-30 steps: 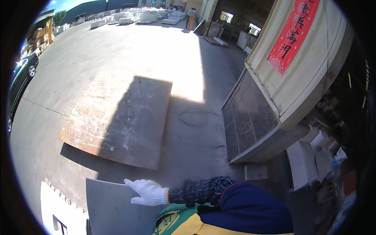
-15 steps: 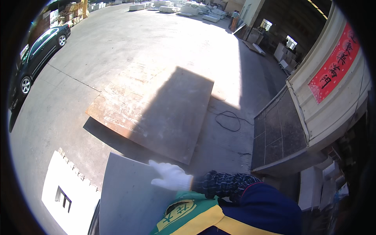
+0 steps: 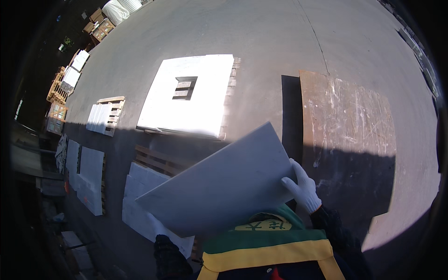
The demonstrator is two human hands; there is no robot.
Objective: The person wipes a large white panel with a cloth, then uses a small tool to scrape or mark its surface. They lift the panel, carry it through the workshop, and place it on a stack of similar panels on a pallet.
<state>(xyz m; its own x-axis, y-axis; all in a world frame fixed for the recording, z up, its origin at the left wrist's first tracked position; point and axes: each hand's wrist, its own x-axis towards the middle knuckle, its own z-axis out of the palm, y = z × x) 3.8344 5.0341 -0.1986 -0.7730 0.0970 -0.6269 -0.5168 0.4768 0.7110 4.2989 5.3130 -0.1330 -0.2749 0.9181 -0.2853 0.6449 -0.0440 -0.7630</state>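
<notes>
A flat, pale grey stone slab (image 3: 224, 182) is held tilted in front of my body, one corner pointing up and away. My right hand (image 3: 304, 190), in a white knitted glove, grips its right edge, thumb on the face and the other fingers at the edge. My left hand (image 3: 159, 227), gloved too, is closed at the slab's lower left edge; its fingers are partly hidden. Below the slab, a green and yellow apron (image 3: 266, 252) covers my front. Beyond the left hand lies a stack of white slabs (image 3: 135, 191) on a wooden pallet (image 3: 156, 160).
Ahead, white slabs with a rectangular cutout (image 3: 186, 109) lie on a pallet. A large stained board (image 3: 347, 116) lies to the right. On the left are a smaller pallet (image 3: 114, 116) of slabs and another slab stack (image 3: 91, 172). Crates (image 3: 57, 116) stand at the far left.
My view has swung left, so the large board now sits at the right and the cutout slabs ahead. The held slab has turned with me, and my left hand has come into view.
</notes>
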